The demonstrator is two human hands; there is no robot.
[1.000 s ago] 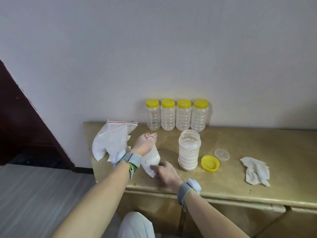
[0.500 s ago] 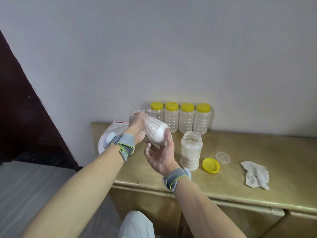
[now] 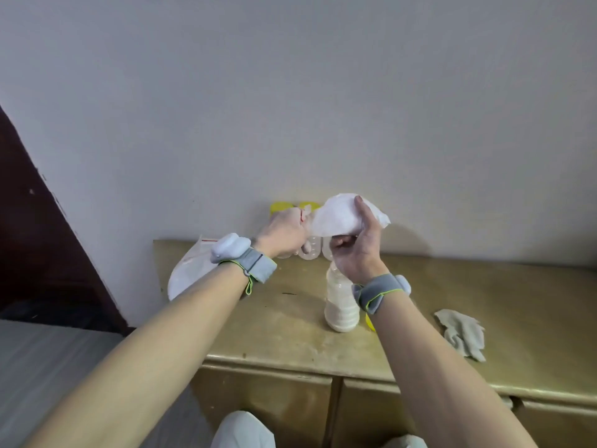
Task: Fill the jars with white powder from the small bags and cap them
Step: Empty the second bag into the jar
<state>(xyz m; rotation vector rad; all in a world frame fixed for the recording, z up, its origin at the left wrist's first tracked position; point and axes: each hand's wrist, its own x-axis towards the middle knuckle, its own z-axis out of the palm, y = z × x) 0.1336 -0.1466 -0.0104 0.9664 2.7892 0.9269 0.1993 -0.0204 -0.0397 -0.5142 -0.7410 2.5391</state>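
Left hand (image 3: 284, 232): closed round the gathered neck of the small bag (image 3: 339, 218).
Right hand (image 3: 357, 253): curled under the bag's rounded body, thumb laid over its top.
Small bag: thin crinkled plastic, plump with white powder, held raised above the open jar (image 3: 341, 305).
Open jar: clear ribbed plastic, stood upright, powder packed in its lower part; mouth hidden by the right wrist.
Yellow lid (image 3: 370, 324): a sliver is seen just beside the jar.
Capped jars (image 3: 281, 206): set against the wall, mostly hidden by the hands.
Cloth (image 3: 462, 334): crumpled, greyish, laid on the glossy golden cabinet top (image 3: 484, 295).
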